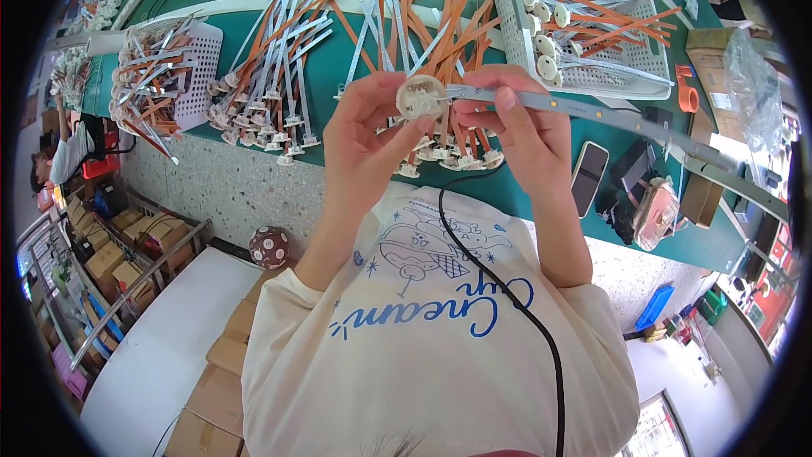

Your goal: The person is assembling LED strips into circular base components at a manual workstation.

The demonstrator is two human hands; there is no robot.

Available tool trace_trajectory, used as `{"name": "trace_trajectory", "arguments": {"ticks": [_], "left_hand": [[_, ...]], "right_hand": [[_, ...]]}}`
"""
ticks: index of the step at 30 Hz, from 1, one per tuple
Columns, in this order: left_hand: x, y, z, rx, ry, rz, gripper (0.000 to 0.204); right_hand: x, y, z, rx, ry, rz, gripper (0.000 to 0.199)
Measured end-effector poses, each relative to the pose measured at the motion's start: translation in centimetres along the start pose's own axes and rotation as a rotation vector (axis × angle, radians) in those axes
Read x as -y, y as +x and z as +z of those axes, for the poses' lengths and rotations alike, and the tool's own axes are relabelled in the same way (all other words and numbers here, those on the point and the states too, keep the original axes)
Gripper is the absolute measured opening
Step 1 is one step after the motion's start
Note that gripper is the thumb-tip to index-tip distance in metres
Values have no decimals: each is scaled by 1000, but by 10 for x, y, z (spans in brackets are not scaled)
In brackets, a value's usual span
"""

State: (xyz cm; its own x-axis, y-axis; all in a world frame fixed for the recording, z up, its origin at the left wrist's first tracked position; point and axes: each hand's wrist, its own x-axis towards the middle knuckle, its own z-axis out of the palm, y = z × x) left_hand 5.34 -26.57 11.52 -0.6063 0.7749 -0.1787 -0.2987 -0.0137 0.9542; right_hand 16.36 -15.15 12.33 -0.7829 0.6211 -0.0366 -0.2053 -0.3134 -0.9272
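A round white plastic cap (421, 99) is pinched in my left hand (365, 137), its hollow side with small inner parts facing up. My right hand (526, 123) grips a narrow light-grey LED strip (592, 110) between thumb and fingers, close to one end. That end reaches the cap's right edge; whether the two are joined I cannot tell. The strip's other end stretches away to the right. Behind and below my hands, a bunch of similar caps on orange and silver strips (448, 42) lies on the green table (347, 55), partly hidden by my fingers.
A white perforated basket (524, 30) with capped strips stands at the back right, another basket (203, 59) at the left. A second bunch of strips (279, 51) lies between them. On the right are a phone (589, 167), an orange tape dispenser (688, 99) and a clear plastic bag (751, 89).
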Motion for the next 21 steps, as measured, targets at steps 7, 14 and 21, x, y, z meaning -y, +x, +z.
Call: {"name": "trace_trajectory", "arguments": {"ticks": [7, 14, 21], "left_hand": [[-2, 2, 10, -43, 35, 130, 43], [0, -1, 18, -35, 54, 272, 39], [6, -4, 18, -91, 175, 358, 36]], "right_hand": [[-1, -8, 11, -81, -16, -8, 22], [-6, -11, 10, -136, 49, -81, 14], [-4, -13, 11, -131, 93, -151, 12]]}}
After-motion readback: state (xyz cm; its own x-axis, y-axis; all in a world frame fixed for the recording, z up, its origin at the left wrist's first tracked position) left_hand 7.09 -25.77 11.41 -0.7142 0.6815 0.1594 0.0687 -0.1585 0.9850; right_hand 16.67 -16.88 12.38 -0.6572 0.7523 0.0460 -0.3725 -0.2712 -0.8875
